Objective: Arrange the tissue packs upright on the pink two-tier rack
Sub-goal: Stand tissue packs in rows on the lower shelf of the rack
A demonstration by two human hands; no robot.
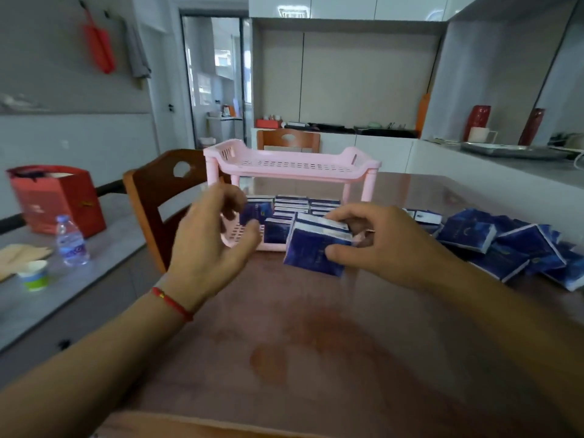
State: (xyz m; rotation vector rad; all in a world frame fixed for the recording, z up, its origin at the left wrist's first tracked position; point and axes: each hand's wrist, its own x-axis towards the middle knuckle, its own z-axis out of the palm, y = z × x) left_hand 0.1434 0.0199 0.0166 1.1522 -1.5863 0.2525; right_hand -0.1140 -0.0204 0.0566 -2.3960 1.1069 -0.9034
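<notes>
A pink two-tier rack (292, 167) stands on the brown table (316, 358) ahead of me. Its top tier holds nothing. Several blue tissue packs (292, 205) stand upright on its lower tier. My right hand (379, 245) grips a blue tissue pack (311, 248), held just in front of the lower tier. My left hand (215, 245) hovers at the rack's left front corner, fingers spread and holding nothing. A pile of loose blue packs (512, 245) lies on the table to the right.
A wooden chair (158, 197) stands left of the rack, another chair (288, 140) behind it. On the grey counter to the left are a red gift box (58, 200), a water bottle (71, 241) and a small cup (34, 275).
</notes>
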